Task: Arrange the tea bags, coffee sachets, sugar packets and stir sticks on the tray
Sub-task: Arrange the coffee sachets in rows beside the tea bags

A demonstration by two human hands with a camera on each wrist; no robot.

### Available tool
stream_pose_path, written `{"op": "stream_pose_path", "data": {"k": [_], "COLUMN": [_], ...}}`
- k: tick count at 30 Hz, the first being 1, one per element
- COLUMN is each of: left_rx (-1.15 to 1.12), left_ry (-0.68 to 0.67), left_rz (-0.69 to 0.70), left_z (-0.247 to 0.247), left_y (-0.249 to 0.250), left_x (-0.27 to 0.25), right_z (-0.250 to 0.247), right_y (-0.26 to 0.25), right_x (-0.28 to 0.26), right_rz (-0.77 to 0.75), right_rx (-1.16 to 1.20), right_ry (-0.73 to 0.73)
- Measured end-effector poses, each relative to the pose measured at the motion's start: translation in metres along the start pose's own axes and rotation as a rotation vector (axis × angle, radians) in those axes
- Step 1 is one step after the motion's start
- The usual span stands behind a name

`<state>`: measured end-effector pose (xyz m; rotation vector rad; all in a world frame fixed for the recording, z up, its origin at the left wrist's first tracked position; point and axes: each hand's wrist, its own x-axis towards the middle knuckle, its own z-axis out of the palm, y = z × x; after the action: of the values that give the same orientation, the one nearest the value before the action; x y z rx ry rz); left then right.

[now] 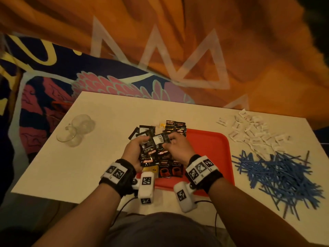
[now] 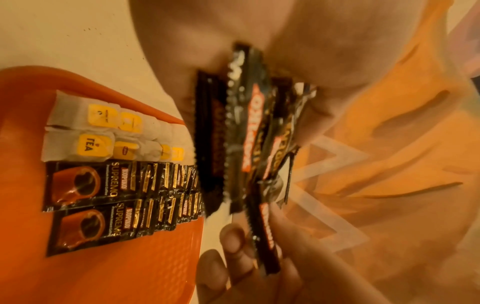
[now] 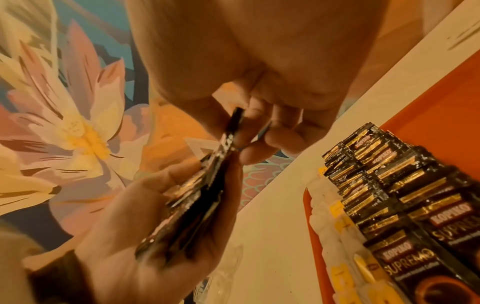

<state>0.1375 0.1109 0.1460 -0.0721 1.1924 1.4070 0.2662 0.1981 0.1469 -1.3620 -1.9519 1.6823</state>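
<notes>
Head view: two rows of coffee sachets (image 1: 170, 169) on one tray (image 1: 210, 148), both hands' grip on a sachet bundle (image 1: 151, 152).

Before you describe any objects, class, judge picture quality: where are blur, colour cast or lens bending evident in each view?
Head view: warm orange cast, table edges bow outward, orange cloth smeared. Left wrist view: held coffee sachets blurred, tray rows sharper. Right wrist view: left hand and its sachets soft, printed sachets on the tray legible.

tea bags (image 1: 152, 169) largely hidden under left hand (image 1: 136, 152) and wrist camera
</notes>
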Motion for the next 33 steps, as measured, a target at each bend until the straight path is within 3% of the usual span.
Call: {"op": "stream_pose_path", "data": {"k": [4, 8, 14, 19, 24, 30, 33], "left_rx": [0.115, 0.161, 0.265, 0.203, 0.118, 0.091, 0.048], "left_ry": [0.083, 0.057, 0.067, 0.164, 0.025, -0.079, -0.165], "left_rz": [0.120, 0.173, 0.258, 0.098, -0.053, -0.082, -0.059], "left_z": [0.005, 0.009, 0.019, 0.023, 0.028, 0.021, 0.018], "left_y": [-0.016, -0.026, -0.041, -0.035, -0.026, -0.017, -0.012], "left_x": [0.002, -0.002, -0.007, -0.011, -0.018, -0.028, -0.032], "right_z": [-0.008, -0.015, -0.029, -0.045, -0.045, -0.048, -0.042], "right_y": [0.000, 0.006, 0.012, 0.010, 0.009, 0.004, 0.004], "right_x": [-0.009, -0.016, -0.015, -0.021, -0.030, -0.034, -0.031], "right_rz": [-0.060, -0.114, -0.089, -0.343, -0.652, -0.857, -0.860], "right_rx": [0.015, -0.048, 0.089, 0.019, -0.370, -0.427, -0.571], "right_ry": [-0.038, -0.022, -0.034, 0.127, -0.011, 0.125, 0.187]}}
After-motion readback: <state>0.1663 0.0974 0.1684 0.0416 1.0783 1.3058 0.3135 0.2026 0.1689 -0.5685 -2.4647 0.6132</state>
